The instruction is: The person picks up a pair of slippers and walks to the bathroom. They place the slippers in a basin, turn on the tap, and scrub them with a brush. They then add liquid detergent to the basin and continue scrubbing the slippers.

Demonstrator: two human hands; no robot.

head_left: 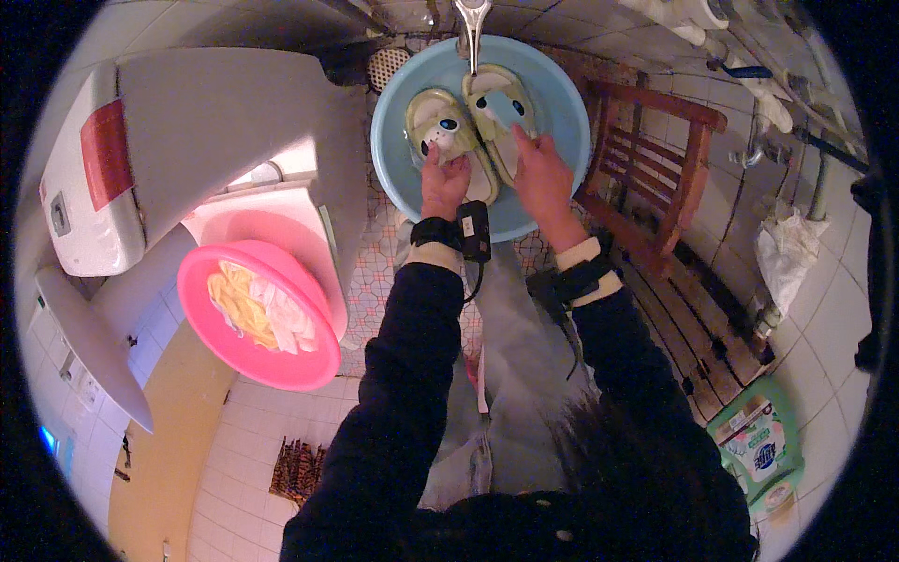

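Observation:
Two pale yellow-green slippers with dark eye-like spots lie side by side in a light blue basin point(389, 155). My left hand point(444, 184) is closed on the near part of the left slipper point(433, 114), thumb on its upper. In my right hand point(545, 178) is a flat light blue piece point(503, 110), its exact kind unclear, resting against the upper of the right slipper point(510, 82). My fingers partly hide the right slipper's near end. Both wrists wear dark straps, and a small black box sits at the left one.
A metal tap point(472, 28) hangs over the basin's far rim. Left stands a pink basin point(323, 361) with yellow and pink cloths point(257, 304), near a white-and-red appliance point(103, 187). A wooden slatted chair point(684, 178) and a green container point(763, 440) are on the right.

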